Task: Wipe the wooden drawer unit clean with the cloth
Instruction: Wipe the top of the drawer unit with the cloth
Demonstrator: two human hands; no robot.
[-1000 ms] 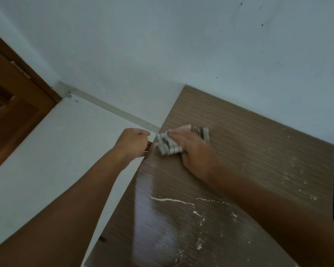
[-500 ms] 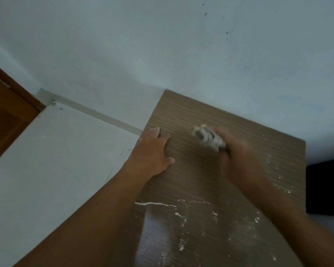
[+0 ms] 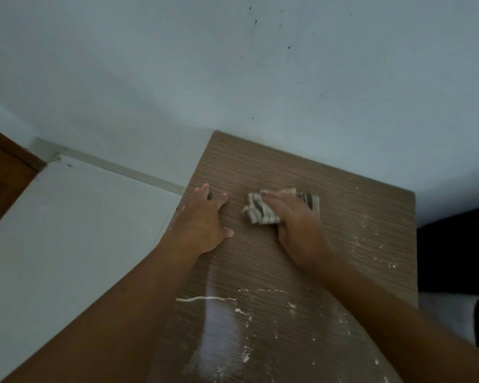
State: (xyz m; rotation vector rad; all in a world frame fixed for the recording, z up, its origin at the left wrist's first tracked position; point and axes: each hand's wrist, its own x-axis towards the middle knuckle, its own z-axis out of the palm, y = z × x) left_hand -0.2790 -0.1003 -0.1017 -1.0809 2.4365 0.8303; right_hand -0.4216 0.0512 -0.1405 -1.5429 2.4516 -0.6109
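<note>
The wooden drawer unit (image 3: pixel 351 222) shows only its brown, fine-grained top, pushed against the wall. White dust and streaks (image 3: pixel 205 298) lie across its near half and right side. A bunched white cloth with dark stripes (image 3: pixel 256 210) rests on the top near the middle. My right hand (image 3: pixel 299 225) presses down on the cloth, fingers stretched over it. My left hand (image 3: pixel 205 222) lies flat on the top near the left edge, fingers spread, holding nothing.
A pale blue wall (image 3: pixel 233 78) rises right behind the unit. To the left lies a light floor (image 3: pixel 67 230) with a grey skirting strip and a brown wooden door frame (image 3: pixel 6 172). A dark object (image 3: pixel 459 244) sits at the unit's right side.
My left hand moved from a fist at the left edge to lying flat on the top. The right hand swept the cloth right, then back toward the left.
</note>
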